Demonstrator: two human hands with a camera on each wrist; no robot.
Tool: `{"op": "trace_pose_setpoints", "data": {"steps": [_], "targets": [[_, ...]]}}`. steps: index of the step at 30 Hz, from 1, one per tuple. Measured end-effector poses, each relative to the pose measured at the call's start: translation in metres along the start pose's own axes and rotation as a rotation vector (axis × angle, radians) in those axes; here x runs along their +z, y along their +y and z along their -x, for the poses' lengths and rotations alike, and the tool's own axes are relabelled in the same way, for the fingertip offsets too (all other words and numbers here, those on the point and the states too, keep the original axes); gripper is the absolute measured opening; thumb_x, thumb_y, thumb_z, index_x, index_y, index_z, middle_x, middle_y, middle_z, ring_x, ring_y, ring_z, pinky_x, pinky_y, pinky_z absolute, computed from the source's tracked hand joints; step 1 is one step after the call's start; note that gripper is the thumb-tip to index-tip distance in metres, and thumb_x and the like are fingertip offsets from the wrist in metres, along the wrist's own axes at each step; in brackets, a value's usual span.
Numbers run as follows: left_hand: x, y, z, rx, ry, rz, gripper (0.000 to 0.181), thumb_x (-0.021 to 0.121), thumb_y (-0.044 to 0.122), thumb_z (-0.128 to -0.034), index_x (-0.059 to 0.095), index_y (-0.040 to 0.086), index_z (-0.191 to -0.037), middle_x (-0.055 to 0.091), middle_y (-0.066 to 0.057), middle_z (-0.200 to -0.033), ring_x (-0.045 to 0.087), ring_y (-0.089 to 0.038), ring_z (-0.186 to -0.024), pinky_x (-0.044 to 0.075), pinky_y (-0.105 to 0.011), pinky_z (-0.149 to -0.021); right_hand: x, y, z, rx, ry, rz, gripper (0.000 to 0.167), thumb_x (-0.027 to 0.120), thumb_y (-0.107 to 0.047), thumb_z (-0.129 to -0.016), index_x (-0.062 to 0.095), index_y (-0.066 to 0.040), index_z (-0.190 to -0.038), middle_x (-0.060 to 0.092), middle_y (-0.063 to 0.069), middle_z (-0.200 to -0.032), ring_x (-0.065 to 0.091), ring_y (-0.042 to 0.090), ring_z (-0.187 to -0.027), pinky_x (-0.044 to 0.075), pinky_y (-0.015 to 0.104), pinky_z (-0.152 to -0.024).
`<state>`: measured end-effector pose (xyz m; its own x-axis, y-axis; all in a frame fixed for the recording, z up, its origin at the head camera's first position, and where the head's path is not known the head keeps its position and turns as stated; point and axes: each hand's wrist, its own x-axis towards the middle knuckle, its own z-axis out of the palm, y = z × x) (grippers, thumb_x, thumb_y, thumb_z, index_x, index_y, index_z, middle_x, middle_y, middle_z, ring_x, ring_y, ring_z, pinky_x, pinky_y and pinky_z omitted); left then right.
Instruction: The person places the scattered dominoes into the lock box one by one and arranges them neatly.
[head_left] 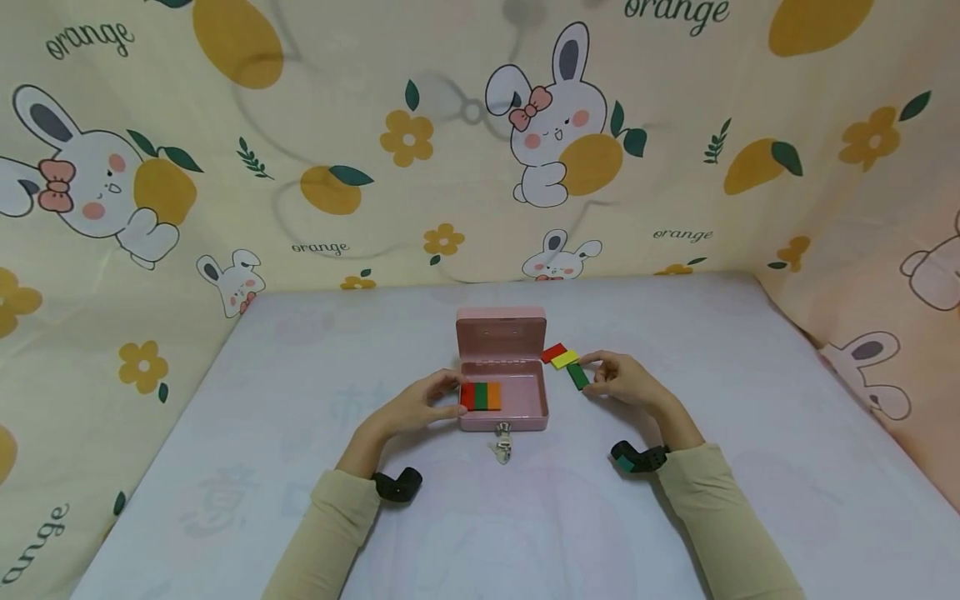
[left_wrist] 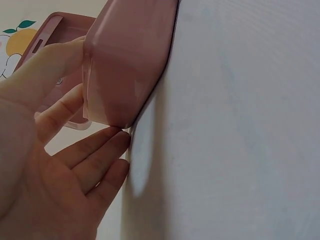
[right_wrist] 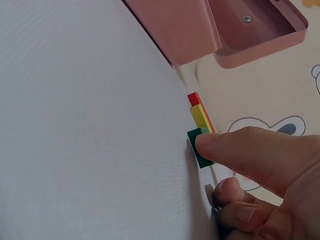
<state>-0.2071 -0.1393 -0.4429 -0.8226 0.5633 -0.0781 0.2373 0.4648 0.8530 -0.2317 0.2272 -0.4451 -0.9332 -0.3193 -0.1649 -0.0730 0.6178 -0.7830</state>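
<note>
Beige sleeves (head_left: 735, 525) are seen nearest the camera. The nine-o'clock side of the pink box (head_left: 483, 423) is touched by the left hand (head_left: 418, 404), fingers spread; at its three o'clock a green block (head_left: 577, 377) is pinched by the right hand (head_left: 628, 379). At twelve, "orange" is repeatedly printed on the backdrop (head_left: 465, 196).

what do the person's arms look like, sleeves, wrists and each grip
The left sleeve and right sleeve are long, plain beige. A black left wrist device and black right wrist device show, the right one with a teal patch. The left grip and right grip wear no gloves.
</note>
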Motion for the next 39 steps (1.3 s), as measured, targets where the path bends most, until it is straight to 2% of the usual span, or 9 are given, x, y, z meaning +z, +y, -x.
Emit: {"op": "trace_pose_setpoints", "data": {"steps": [10,21,29,39], "targets": [[0.0002,-0.0004,-0.0005,0.004,-0.003,0.004,0.051,0.067,0.021,-0.0907,0.048,0.005,-0.135,0.049,-0.016,-0.145,0.042,-0.034,-0.140,0.029,-0.051,-0.121,0.0004,-0.0007,-0.0015,0.011,-0.005,0.017,0.054,0.071,-0.008,-0.084,0.051,0.002,-0.133,0.046,0.001,-0.072,0.043,0.013,-0.069,0.035,0.023,-0.061],[0.0001,-0.0006,-0.0011,0.008,-0.004,0.011,0.050,0.068,0.021,-0.0905,0.049,0.005,-0.134,0.050,-0.016,-0.144,0.042,-0.034,-0.139,0.029,-0.052,-0.121,0.0009,-0.0034,-0.0010,0.021,-0.016,0.001,0.047,0.076,-0.009,-0.080,0.055,0.002,-0.121,0.045,0.000,-0.071,0.043,0.015,-0.072,0.035,0.024,-0.063],[0.0005,0.0002,-0.0012,-0.004,-0.001,0.012,0.051,0.068,0.022,-0.0905,0.049,0.005,-0.134,0.049,-0.016,-0.144,0.042,-0.034,-0.139,0.029,-0.051,-0.121,0.0015,-0.0042,-0.0015,0.032,-0.017,0.031,0.054,0.076,-0.013,-0.082,0.055,0.001,-0.129,0.046,0.001,-0.073,0.044,0.015,-0.074,0.037,0.024,-0.064],[0.0008,-0.0001,-0.0012,-0.019,-0.006,0.013,0.052,0.067,0.023,-0.0911,0.048,0.008,-0.137,0.048,-0.014,-0.147,0.040,-0.033,-0.141,0.028,-0.051,-0.122,0.0025,-0.0009,-0.0031,0.032,-0.003,0.048,0.051,0.077,-0.015,-0.081,0.058,0.001,-0.126,0.046,0.001,-0.073,0.044,0.017,-0.074,0.035,0.026,-0.065]]}}
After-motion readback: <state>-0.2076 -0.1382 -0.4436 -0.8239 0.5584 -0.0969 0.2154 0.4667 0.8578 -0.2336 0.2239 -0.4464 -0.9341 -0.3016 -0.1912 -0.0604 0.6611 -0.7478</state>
